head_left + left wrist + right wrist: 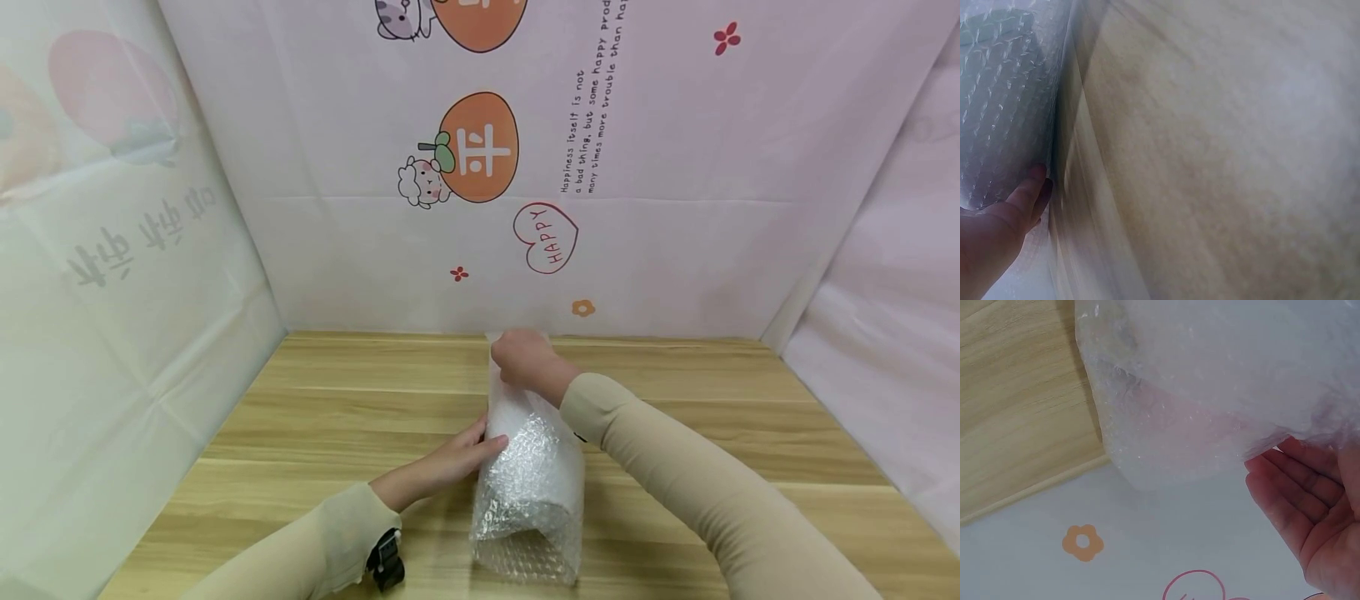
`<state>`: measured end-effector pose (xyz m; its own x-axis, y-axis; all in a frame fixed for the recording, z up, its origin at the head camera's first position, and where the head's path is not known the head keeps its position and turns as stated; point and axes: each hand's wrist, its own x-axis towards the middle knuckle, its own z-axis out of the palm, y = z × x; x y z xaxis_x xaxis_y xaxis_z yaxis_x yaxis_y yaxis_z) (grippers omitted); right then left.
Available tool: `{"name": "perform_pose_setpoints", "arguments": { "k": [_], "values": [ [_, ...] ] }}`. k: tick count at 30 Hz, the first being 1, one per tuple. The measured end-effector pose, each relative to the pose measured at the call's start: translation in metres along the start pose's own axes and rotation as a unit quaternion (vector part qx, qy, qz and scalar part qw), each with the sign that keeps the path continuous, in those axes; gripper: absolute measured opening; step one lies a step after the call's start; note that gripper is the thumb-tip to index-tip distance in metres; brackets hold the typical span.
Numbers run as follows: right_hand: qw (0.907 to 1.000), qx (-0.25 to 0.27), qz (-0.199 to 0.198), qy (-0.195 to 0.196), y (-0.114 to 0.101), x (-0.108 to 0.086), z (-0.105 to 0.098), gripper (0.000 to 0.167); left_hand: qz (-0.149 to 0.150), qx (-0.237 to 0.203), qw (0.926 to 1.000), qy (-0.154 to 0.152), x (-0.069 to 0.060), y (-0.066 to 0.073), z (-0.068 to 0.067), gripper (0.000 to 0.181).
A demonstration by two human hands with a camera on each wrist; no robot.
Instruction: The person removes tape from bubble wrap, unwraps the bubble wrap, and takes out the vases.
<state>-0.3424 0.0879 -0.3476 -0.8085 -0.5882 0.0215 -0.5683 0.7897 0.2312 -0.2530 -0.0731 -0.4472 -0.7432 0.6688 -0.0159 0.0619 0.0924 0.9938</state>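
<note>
A sheet of clear bubble wrap (532, 467) lies bent into a loose roll or sleeve on the wooden table, its near end gaping. My right hand (525, 358) grips the wrap's far end near the back edge of the table. In the right wrist view, the curled fingers of the right hand (1310, 500) meet the edge of the wrap (1197, 394); the thumb's tip is hidden. My left hand (461, 454) rests against the roll's left side with fingers fairly straight. Through the wrap (1004, 106), a pale form shows in the left wrist view, too unclear to identify.
The wood-grain table (337, 417) ends at a printed white cloth (360, 250) hanging at the back. More white cloth hangs on the left (135, 333) and right sides. A dark watch (387, 560) is on the left wrist.
</note>
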Motion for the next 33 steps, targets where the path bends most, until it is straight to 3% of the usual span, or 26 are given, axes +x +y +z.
{"name": "perform_pose_setpoints", "arguments": {
  "k": [10, 18, 27, 33],
  "values": [
    [1.0, 0.005, -0.002, 0.008, 0.001, 0.0, 0.002, 0.005, -0.005, 0.025, 0.9996, 0.01, -0.001, -0.001, 0.0, 0.075],
    [0.9995, 0.025, 0.001, 0.021, 0.005, 0.002, 0.007, 0.006, 0.002, 0.005, 1.0, 0.002, -0.002, 0.0, 0.002, 0.071],
    [0.9922, 0.115, 0.034, 0.033, 0.012, -0.001, 0.007, 0.009, 0.001, 0.001, 1.0, 0.002, -0.001, 0.0, 0.002, 0.071],
    [0.9865, 0.152, 0.036, 0.049, 0.016, -0.002, 0.006, 0.025, 0.008, 0.002, 1.0, -0.004, -0.001, -0.002, 0.001, 0.07]
  ]
}}
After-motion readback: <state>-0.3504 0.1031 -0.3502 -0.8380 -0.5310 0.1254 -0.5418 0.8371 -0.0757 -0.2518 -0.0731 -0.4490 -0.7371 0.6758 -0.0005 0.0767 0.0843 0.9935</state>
